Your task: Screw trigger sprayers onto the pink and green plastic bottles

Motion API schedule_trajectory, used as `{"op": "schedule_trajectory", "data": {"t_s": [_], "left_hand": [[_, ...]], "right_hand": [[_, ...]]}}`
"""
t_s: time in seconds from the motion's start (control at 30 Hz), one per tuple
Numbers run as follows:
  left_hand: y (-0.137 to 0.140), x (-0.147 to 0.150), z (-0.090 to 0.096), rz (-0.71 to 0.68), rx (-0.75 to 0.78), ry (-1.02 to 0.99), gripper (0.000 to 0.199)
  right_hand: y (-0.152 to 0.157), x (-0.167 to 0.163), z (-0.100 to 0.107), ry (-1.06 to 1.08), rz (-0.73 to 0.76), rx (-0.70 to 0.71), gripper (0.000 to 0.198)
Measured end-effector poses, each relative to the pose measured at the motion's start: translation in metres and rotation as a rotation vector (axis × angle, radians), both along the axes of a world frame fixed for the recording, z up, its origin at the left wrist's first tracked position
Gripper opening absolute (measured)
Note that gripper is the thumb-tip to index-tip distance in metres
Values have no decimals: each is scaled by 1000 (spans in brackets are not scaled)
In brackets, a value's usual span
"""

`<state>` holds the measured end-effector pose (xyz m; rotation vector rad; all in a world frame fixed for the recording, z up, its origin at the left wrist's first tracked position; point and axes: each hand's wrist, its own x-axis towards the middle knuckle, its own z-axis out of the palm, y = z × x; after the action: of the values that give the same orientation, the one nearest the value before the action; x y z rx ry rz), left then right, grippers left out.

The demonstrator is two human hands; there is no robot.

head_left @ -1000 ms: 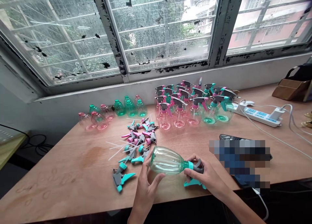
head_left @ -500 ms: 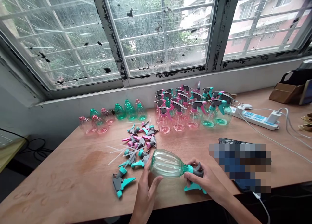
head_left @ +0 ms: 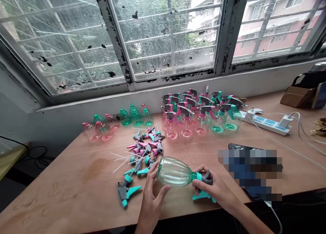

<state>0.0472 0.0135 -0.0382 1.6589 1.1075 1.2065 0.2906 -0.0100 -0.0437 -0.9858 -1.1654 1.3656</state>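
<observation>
A clear green spray bottle [head_left: 174,172] lies sideways in the air above the table's front part, its base to the left. My right hand [head_left: 212,184] grips its grey and turquoise spray head [head_left: 203,178] at the neck; the turquoise trigger [head_left: 203,196] hangs below. Beside the base, my left hand [head_left: 154,190] is open, thumb and fingers apart. Its fingertips are close to the base; whether they touch it I cannot tell. Left of that hand lies a loose spray head [head_left: 126,191]. Behind it is a pile of pink, turquoise and grey spray heads [head_left: 145,147] with thin tubes.
Several open pink and green bottles [head_left: 136,118] stand by the wall at the back left. Bottles with spray heads [head_left: 187,127] crowd the back middle. A power strip [head_left: 267,122] with cables and a partly blurred phone [head_left: 234,147] lie on the right of the wooden table [head_left: 63,179].
My left fingers and thumb have loosened slightly from the bottle's base. The right hand and the bottle stay nearly in place.
</observation>
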Motion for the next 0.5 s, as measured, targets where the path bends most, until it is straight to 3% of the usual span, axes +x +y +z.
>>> {"op": "schedule_trajectory", "data": {"t_s": [0.33,0.5], "left_hand": [[-2,2,3,-38,-69,9,59],[-2,1,1,3,-72,-75,46]], "right_hand": [[0,2,0,35,6,-21,28],[-1,1,3,7,11,-17,28]]}}
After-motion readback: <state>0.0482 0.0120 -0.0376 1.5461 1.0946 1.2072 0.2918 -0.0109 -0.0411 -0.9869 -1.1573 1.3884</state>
